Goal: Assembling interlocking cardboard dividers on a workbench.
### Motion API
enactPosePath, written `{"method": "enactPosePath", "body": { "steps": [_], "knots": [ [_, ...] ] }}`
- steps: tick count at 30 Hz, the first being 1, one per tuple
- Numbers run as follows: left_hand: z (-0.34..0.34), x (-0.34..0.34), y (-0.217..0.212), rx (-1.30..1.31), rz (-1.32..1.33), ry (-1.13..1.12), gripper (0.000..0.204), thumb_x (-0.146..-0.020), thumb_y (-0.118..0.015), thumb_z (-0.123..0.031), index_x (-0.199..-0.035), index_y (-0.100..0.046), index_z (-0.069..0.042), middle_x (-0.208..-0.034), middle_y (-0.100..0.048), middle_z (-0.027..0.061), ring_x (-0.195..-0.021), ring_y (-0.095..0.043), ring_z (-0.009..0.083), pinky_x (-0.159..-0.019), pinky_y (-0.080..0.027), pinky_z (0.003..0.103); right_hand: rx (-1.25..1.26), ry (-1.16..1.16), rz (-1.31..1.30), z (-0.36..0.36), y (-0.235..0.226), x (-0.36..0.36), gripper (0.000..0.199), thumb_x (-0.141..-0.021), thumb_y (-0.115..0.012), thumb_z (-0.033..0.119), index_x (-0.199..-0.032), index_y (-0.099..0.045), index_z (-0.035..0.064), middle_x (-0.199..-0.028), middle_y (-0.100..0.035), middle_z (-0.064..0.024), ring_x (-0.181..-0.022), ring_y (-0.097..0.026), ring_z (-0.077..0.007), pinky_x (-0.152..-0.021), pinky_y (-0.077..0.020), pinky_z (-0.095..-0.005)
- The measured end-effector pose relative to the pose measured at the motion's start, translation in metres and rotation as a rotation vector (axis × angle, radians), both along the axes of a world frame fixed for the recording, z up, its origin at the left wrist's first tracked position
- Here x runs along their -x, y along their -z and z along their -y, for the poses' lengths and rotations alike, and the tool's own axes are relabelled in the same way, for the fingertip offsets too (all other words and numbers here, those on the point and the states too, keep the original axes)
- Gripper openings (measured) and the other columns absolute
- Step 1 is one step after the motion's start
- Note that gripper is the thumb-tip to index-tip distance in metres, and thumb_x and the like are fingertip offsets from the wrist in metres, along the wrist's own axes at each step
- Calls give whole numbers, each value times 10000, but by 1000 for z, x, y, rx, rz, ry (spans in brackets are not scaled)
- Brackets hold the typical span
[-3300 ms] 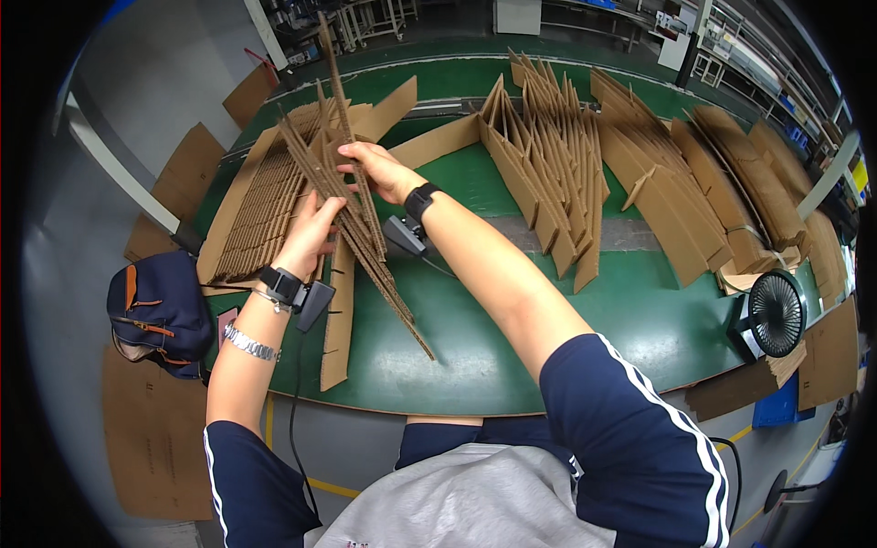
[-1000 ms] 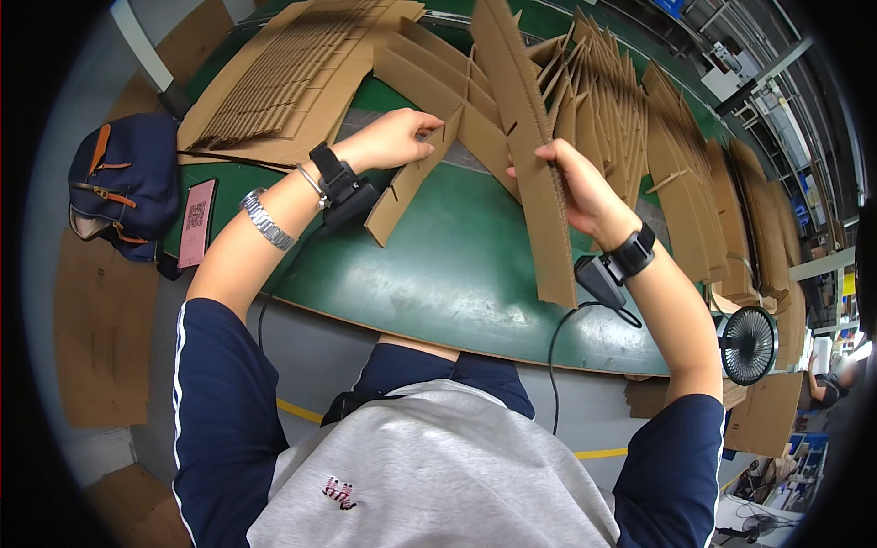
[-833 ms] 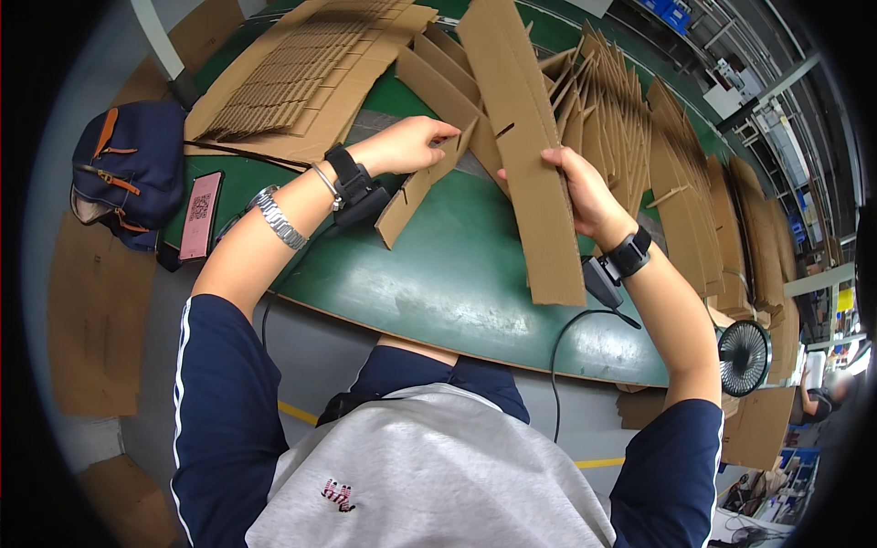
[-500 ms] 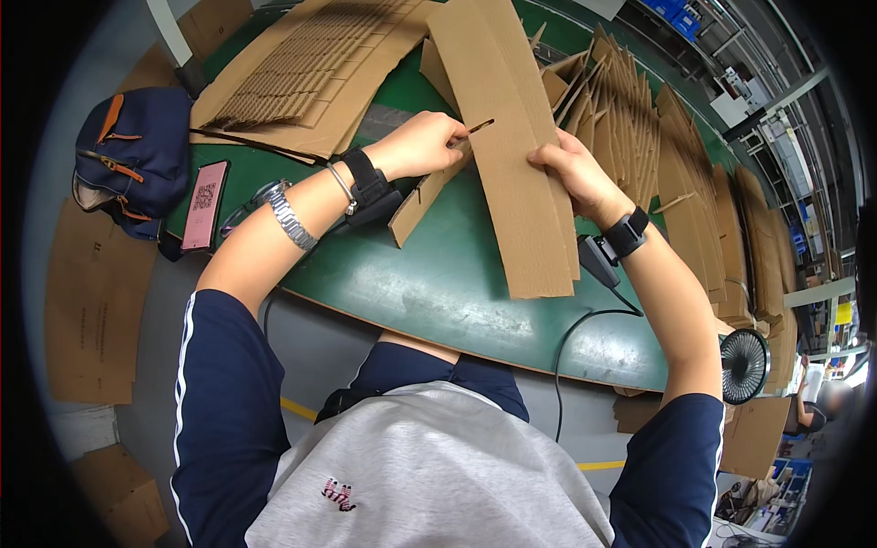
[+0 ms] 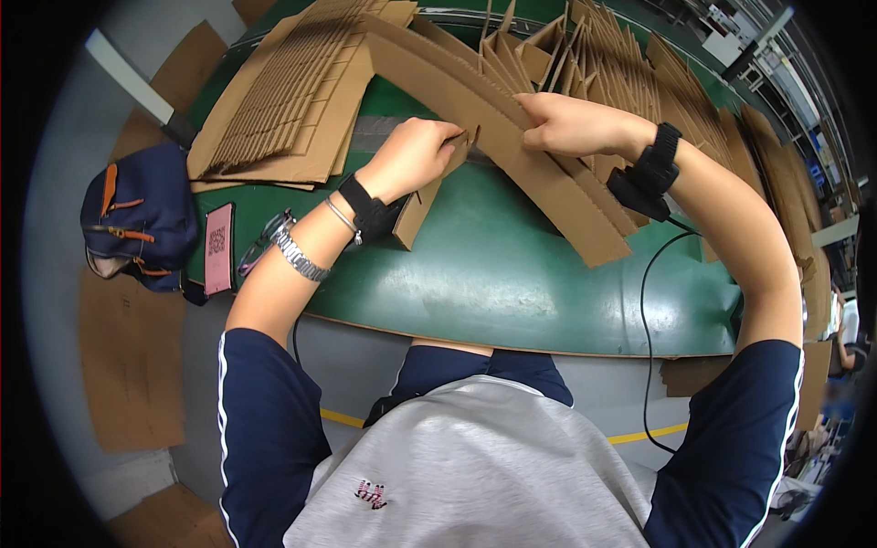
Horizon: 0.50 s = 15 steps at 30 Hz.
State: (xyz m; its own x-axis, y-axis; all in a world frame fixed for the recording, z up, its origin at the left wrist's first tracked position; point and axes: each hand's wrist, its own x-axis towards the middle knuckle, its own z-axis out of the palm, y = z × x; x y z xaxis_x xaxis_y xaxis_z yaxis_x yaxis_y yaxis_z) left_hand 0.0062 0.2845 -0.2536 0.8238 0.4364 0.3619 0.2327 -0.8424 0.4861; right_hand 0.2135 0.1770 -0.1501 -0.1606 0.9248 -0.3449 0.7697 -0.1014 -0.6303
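Observation:
My left hand [image 5: 408,160] is closed on a narrow cardboard strip [image 5: 419,211], which slants down toward me over the green table [image 5: 457,297]. Fingers and thumb of my right hand [image 5: 583,126] pinch the upper edge of a long, folded cardboard strip [image 5: 551,194]. That long strip runs diagonally from the far left to the near right. A slot in it, close to my left fingertips, meets the end of the narrow strip; I cannot tell how deeply the two interlock. Both wrists wear black straps.
A layered stack of slotted cardboard [image 5: 297,96] lies at the far left. Assembled cardboard dividers [image 5: 621,78] stand at the far right. Along the left edge are a navy bag [image 5: 142,224], a pink phone [image 5: 219,248] and glasses [image 5: 267,239]. A black cable [image 5: 644,333] hangs at the right.
The long strip has turned, its far end swinging left and its near end right. My right hand has shifted from its side to its upper edge. My left hand keeps the narrow strip.

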Motion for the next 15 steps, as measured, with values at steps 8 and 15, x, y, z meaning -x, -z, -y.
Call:
{"method": "enactPosePath", "body": {
  "steps": [8,15],
  "knots": [
    [5,5,-5,-11,-73,-15,274,-844,-614,-73,-1095,-657,28,-976,-659,241,-908,-646,381,-803,-519,406,-67,-32,133,-5,-6,18,246,-858,-504,99,-1036,-506,-70,-870,-601,-142,-795,-579,-200,-698,-472,-353],
    [6,4,-1,-38,-25,-14,279,-836,-607,-56,-1103,-633,23,-893,-669,239,-853,-648,397,-772,-526,442,-147,-69,175,-14,10,20,263,-853,-506,85,-1057,-493,-80,-910,-614,-208,-858,-622,-273,-734,-482,-393]
  ]
}}
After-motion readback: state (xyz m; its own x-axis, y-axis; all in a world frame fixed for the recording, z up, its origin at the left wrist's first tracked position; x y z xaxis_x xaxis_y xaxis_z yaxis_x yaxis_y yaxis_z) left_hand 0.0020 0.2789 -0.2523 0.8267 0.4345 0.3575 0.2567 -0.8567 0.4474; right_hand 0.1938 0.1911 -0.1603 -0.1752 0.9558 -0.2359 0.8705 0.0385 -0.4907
